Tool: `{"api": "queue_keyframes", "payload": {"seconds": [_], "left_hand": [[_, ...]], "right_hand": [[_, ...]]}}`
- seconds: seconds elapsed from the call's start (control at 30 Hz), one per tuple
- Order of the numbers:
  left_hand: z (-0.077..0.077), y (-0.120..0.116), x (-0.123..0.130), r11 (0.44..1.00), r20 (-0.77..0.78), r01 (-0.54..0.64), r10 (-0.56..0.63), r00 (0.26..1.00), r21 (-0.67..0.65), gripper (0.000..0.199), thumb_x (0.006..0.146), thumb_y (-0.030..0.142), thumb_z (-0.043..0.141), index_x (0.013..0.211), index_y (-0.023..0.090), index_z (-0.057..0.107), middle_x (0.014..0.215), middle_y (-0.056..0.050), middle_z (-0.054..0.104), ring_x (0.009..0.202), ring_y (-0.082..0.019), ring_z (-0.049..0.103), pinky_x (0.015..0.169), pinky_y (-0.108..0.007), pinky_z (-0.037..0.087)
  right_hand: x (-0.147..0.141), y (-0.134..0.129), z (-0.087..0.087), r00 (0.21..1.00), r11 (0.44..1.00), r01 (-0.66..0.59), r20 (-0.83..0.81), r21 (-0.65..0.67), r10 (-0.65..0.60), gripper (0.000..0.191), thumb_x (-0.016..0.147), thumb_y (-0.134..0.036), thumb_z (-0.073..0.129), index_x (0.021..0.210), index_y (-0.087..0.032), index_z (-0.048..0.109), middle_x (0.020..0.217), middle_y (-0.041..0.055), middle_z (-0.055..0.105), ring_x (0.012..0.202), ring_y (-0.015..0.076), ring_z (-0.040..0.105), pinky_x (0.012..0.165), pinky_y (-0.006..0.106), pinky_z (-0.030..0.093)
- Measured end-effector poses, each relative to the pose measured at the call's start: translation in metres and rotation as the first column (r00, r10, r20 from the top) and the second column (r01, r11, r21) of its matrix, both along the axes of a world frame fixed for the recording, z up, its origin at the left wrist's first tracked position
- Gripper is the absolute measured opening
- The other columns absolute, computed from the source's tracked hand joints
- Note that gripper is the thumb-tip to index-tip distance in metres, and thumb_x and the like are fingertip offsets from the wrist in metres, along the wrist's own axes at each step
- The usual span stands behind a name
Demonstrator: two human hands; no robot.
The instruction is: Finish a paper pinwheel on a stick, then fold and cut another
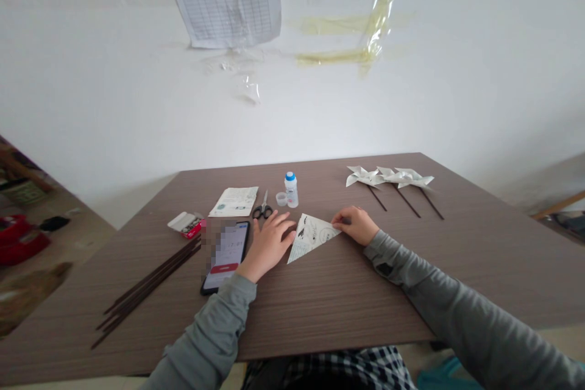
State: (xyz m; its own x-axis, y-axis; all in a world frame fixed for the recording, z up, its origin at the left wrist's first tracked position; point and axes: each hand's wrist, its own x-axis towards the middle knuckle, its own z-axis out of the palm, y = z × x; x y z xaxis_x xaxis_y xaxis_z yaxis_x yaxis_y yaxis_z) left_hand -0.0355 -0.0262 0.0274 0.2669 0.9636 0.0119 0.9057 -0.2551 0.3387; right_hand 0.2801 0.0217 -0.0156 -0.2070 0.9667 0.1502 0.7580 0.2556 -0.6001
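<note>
A printed sheet of paper folded into a triangle (313, 236) lies on the brown table before me. My right hand (357, 224) pinches its right corner between thumb and fingers. With fingers spread, my left hand (273, 239) rests at the triangle's left side, its fingertips at or just beside the edge. Behind the left hand are black-handled scissors (262, 210). A white glue-like bottle with a blue cap (291, 189) stands beyond the paper, beside a small clear cup (281, 198).
Left of my left hand lies a phone (227, 256). Several dark sticks (146, 283), an opened small red-and-white box (186, 225) and a stack of printed paper (234, 202) are on the left. Three paper pinwheels (363, 177) on sticks lie back right. A white wall (283, 122) bounds the table behind.
</note>
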Motion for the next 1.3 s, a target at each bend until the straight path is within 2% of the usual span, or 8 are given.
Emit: {"api": "queue_keyframes", "payload": {"seconds": [0.1, 0.4, 0.53, 0.7, 0.87, 1.1, 1.3], "left_hand": [[0.001, -0.002, 0.001, 1.000, 0.001, -0.017, 0.017, 1.000, 0.010, 0.046, 0.129, 0.029, 0.070, 0.170, 0.034, 0.088, 0.201, -0.012, 0.067, 0.200, -0.046, 0.042, 0.161, -0.092, 0.022], [0.002, -0.001, -0.001, 0.999, -0.050, 0.003, -0.004, 0.999, -0.032, 0.039, 0.130, 0.034, 0.071, 0.160, 0.040, 0.095, 0.202, -0.008, 0.065, 0.200, -0.049, 0.040, 0.159, -0.096, 0.022], [0.001, 0.000, -0.003, 1.000, -0.073, -0.013, 0.013, 0.997, -0.002, 0.039, 0.130, 0.036, 0.073, 0.159, 0.044, 0.096, 0.201, -0.005, 0.067, 0.199, -0.049, 0.042, 0.160, -0.094, 0.021], [-0.004, 0.001, -0.005, 0.999, -0.102, -0.013, 0.018, 0.995, 0.050, 0.039, 0.131, 0.039, 0.072, 0.159, 0.046, 0.097, 0.200, -0.004, 0.068, 0.197, -0.051, 0.045, 0.159, -0.096, 0.020], [-0.006, 0.002, -0.006, 0.999, -0.084, -0.001, 0.004, 0.996, 0.044, 0.042, 0.132, 0.044, 0.070, 0.167, 0.047, 0.093, 0.202, -0.005, 0.066, 0.197, -0.052, 0.044, 0.159, -0.096, 0.020], [0.000, 0.001, -0.007, 1.000, -0.060, 0.012, -0.012, 0.998, 0.007, 0.051, 0.131, 0.046, 0.072, 0.181, 0.046, 0.083, 0.206, -0.007, 0.059, 0.199, -0.053, 0.041, 0.157, -0.099, 0.020], [0.003, -0.001, -0.003, 1.000, -0.089, -0.023, 0.021, 0.996, -0.021, 0.041, 0.130, 0.043, 0.075, 0.167, 0.046, 0.093, 0.204, -0.005, 0.062, 0.199, -0.051, 0.042, 0.160, -0.094, 0.019]], "right_hand": [[-0.001, -0.001, 0.000, 1.000, 1.000, 0.021, 0.008, -0.009, -0.021, 0.014, 0.101, -0.026, 0.088, 0.103, -0.029, 0.101, 0.114, 0.0093, 0.099, 0.124, 0.0377, 0.091, 0.132, 0.061, 0.063], [-0.001, 0.002, -0.004, 0.999, 0.999, 0.040, 0.033, -0.009, -0.039, 0.014, 0.100, -0.025, 0.089, 0.103, -0.029, 0.102, 0.112, 0.0088, 0.099, 0.124, 0.0391, 0.090, 0.139, 0.069, 0.055], [0.000, 0.005, -0.009, 0.999, 0.999, 0.040, -0.002, 0.013, -0.040, 0.010, 0.096, -0.026, 0.092, 0.097, -0.030, 0.100, 0.106, 0.0077, 0.098, 0.118, 0.0383, 0.090, 0.135, 0.067, 0.058], [0.003, 0.008, -0.013, 0.998, 0.999, 0.033, -0.049, 0.042, -0.031, 0.011, 0.096, -0.027, 0.091, 0.100, -0.029, 0.101, 0.105, 0.0085, 0.098, 0.113, 0.0368, 0.089, 0.127, 0.061, 0.063], [0.003, 0.009, -0.015, 0.999, 0.999, 0.038, -0.037, 0.032, -0.037, 0.011, 0.097, -0.028, 0.091, 0.101, -0.030, 0.102, 0.107, 0.0093, 0.098, 0.117, 0.0391, 0.089, 0.132, 0.066, 0.060], [0.002, 0.009, -0.013, 0.998, 0.998, 0.057, -0.027, 0.017, -0.057, 0.011, 0.096, -0.027, 0.092, 0.099, -0.030, 0.102, 0.108, 0.0092, 0.098, 0.120, 0.0401, 0.090, 0.136, 0.068, 0.057], [0.000, 0.006, -0.010, 0.998, 0.998, 0.062, -0.010, -0.003, -0.062, 0.014, 0.097, -0.025, 0.090, 0.102, -0.030, 0.103, 0.109, 0.0097, 0.099, 0.123, 0.0412, 0.090, 0.140, 0.071, 0.053]]}}
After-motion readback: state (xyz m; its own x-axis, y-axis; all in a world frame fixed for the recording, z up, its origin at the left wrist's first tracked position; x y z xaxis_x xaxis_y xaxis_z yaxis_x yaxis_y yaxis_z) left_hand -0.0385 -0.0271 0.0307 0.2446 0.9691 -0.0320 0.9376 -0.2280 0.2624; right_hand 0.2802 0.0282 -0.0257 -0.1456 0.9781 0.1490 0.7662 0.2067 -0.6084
